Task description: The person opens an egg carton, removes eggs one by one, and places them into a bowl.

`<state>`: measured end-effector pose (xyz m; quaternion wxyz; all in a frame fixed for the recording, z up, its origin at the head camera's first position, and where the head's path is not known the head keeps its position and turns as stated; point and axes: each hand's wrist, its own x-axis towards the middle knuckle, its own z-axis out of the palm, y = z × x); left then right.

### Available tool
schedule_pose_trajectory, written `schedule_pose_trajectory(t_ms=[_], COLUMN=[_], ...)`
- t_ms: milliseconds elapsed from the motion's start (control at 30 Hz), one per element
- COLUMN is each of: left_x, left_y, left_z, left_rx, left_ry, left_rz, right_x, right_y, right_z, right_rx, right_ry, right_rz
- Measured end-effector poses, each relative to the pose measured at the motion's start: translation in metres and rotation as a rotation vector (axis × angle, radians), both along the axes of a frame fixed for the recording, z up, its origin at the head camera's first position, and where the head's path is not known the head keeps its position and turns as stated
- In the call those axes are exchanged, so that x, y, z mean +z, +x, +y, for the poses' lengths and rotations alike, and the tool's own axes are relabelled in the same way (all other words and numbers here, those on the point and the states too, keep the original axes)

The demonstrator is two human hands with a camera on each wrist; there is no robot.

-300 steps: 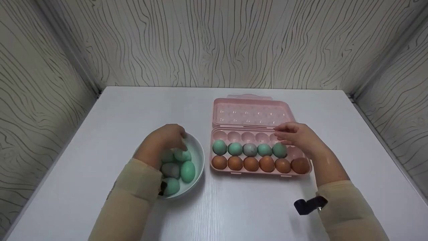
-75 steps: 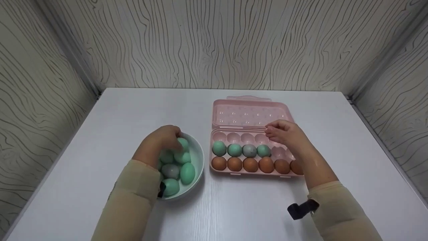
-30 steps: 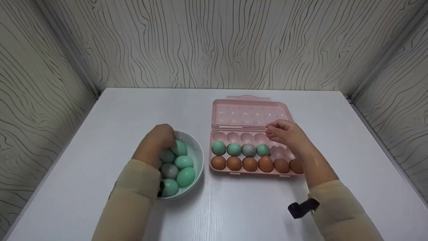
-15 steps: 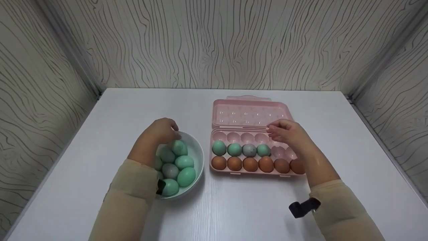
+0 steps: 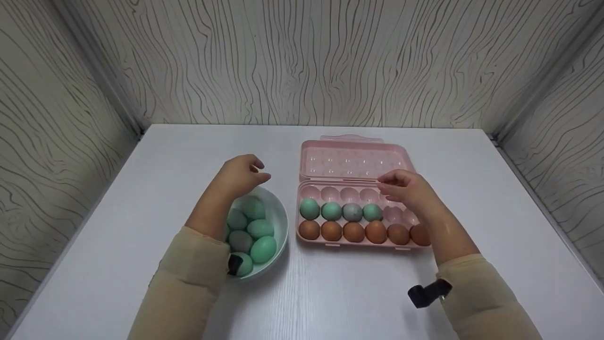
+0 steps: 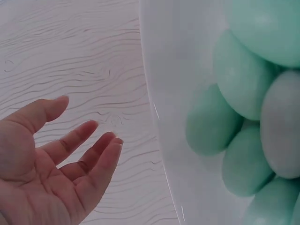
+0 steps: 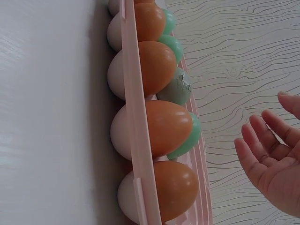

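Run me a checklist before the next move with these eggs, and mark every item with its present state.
1. Left hand free: ok, it holds nothing, near the far rim of the white bowl.
2. Right hand free: ok, it holds nothing either.
3. Pink carton lid open: ok, folded back.
4. Front row complete: ok, six brown eggs.
5. Middle row full: not ok, three green eggs and one gray egg, with bare cups at the right end.
6. Gray egg uncracked: cannot tell; the right wrist view shows dark, crack-like marks that may be only on the surface.
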<state>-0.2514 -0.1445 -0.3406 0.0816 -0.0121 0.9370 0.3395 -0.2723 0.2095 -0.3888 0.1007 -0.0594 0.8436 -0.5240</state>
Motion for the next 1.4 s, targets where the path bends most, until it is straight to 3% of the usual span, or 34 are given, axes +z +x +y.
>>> schedule_pose_trajectory(t_ms=[167, 433, 933, 1167, 1400], left_x=[0.002, 0.003, -0.005, -0.008, -0.012], left_y=[0.001, 0.003, 0.006, 0.007, 0.009], left_z=[0.011, 0.027, 0.045, 0.051, 0.056], left_rx=[0.002, -0.007, -0.002, -0.003, -0.02], left_ry=[0.058, 0.119, 0.156, 0.161, 0.183], left_rz=[0.038, 0.073, 0.051, 0.04, 0.011], right_x=[-0.003, -0.007, -0.031, -0.038, -0.041], right_y=[0.0, 0.0, 0.008, 0.009, 0.01], right_z=[-0.002, -0.009, -0.025, -0.036, -0.04], right_rx=[0.018, 0.042, 0.041, 0.028, -0.001], right_ry=[0.061, 0.255, 0.402, 0.525, 0.596], right_rz=[0.029, 0.029, 0.016, 0.094, 0.112])
